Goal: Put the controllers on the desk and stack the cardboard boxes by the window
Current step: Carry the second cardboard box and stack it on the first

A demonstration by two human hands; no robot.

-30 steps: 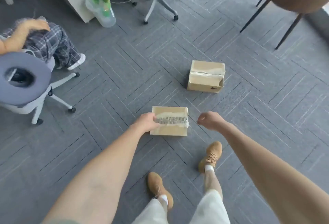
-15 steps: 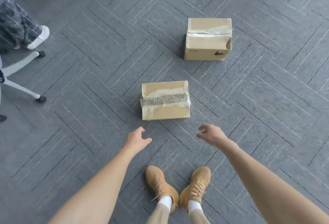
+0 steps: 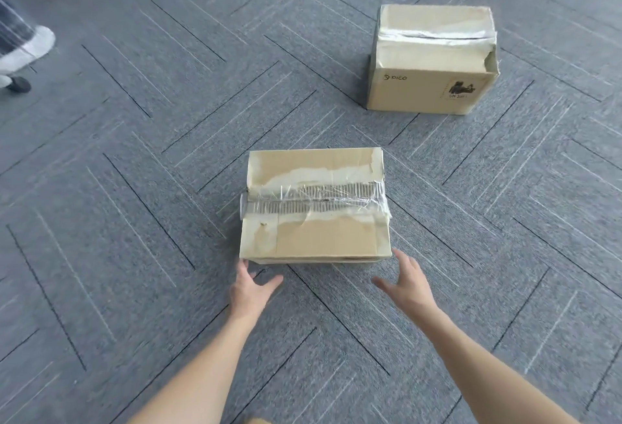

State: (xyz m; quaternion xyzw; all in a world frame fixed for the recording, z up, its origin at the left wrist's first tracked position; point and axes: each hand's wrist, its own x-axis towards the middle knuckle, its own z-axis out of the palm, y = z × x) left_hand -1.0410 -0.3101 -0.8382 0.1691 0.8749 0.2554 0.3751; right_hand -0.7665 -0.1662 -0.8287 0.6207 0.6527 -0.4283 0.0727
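Reaching for the near tan cardboard box w/ torn, clear-taped top seam (image 3: 314,206), which sits flat on the grey herringbone carpet floor (image 3: 134,188), front edge facing the person. Second tan cardboard box w/ printed label (image 3: 432,60) sits further out to the right, well apart from the first, also flat on the floor, flaps taped but ragged. Neither is stacked yet; no window, desk or controllers in view.

Left hand (image 3: 250,289) and right hand (image 3: 405,284) are both spread, fingers straight, thumbs angled inward, holding nothing. Left fingertips are at the box's front-left corner, right fingertips at the front-right corner; touching or just short of it, can't tell. Forearms come in from the bottom of frame and converge on the box, palms roughly facing each other: looks like setup for a two-sided clamp, probably bc the box is too wide for one hand.

Judgement: step = pick up near box, stacking part barely started. Weak tape on top, so lifting from sides/bottom is safer than by the flaps.

Top-left edge: someone's white shoe (image 3: 28,51), plaid trouser leg.
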